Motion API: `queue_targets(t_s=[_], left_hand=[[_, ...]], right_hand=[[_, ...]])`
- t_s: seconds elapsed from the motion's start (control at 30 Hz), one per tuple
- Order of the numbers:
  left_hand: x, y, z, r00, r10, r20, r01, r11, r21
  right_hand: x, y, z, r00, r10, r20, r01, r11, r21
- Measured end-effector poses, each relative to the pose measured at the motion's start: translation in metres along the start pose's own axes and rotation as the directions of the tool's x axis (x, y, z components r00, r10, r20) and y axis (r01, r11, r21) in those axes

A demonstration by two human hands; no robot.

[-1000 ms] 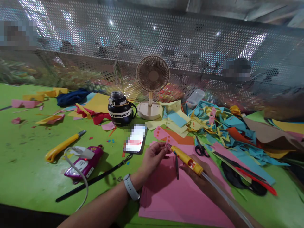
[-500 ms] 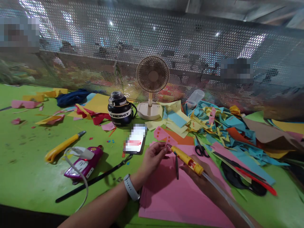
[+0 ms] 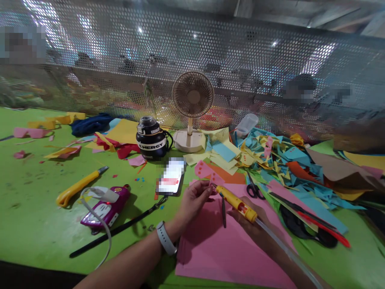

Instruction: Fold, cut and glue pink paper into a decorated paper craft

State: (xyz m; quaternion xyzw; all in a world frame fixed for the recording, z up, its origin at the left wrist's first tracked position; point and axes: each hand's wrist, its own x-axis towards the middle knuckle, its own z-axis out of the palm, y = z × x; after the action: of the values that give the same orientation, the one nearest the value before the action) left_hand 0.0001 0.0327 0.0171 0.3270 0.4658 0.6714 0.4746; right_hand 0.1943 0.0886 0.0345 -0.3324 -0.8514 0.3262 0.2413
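Note:
My left hand [image 3: 197, 197], with a pale watch strap at the wrist, is closed in a pinch at the tool's metal tip. What sits between its fingertips is too small to make out. In my right hand [image 3: 251, 216] is a yellow pen-shaped glue gun [image 3: 236, 202], its tip pointing left and a long translucent stick [image 3: 282, 245] trailing from its rear. Below both hands lies a stack of pink paper sheets [image 3: 222, 257]. A thin dark bar [image 3: 224, 214] shows under the glue gun. Just beyond the fingertips are pink paper pieces [image 3: 203, 169] bearing small orange squares.
A phone [image 3: 171, 176], purple power bank [image 3: 106, 208] with a cable, and yellow utility knife [image 3: 80, 187] are left. Behind stand a black flask [image 3: 152, 140] and fan [image 3: 192, 96]. Right are scissors [image 3: 255, 190], a heap of paper scraps [image 3: 270, 156] and a red-and-black tool [image 3: 319, 220].
Both hands and the glue gun stay almost in place. The view shifts very slightly.

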Motion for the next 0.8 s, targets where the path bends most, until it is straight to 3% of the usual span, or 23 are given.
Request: queue_targets(t_s=[0.13, 0.33, 0.53, 0.67, 0.8], left_hand=[[0.0, 0.001, 0.0, 1.0, -0.013, 0.006, 0.013, 1.0, -0.018], [0.001, 0.004, 0.001, 0.996, -0.09, -0.023, 0.087, 0.992, -0.096], [0.004, 0.001, -0.003, 0.99, -0.113, -0.08, 0.1, 0.984, -0.148], [0.005, 0.003, -0.005, 0.982, -0.137, -0.131, 0.112, 0.978, -0.178], [0.003, 0.006, -0.005, 0.98, -0.128, -0.149, 0.105, 0.982, -0.154]], right_hand=[[0.002, -0.006, -0.004, 0.999, -0.039, -0.009, 0.039, 0.999, -0.033], [0.0, 0.002, -0.01, 0.973, -0.215, -0.078, 0.193, 0.955, -0.225], [-0.001, 0.006, -0.02, 0.968, -0.211, -0.137, 0.149, 0.919, -0.365], [-0.011, 0.012, -0.045, 0.951, -0.276, -0.137, 0.193, 0.88, -0.433], [-0.036, 0.036, -0.084, 0.972, -0.234, 0.007, 0.208, 0.85, -0.485]])
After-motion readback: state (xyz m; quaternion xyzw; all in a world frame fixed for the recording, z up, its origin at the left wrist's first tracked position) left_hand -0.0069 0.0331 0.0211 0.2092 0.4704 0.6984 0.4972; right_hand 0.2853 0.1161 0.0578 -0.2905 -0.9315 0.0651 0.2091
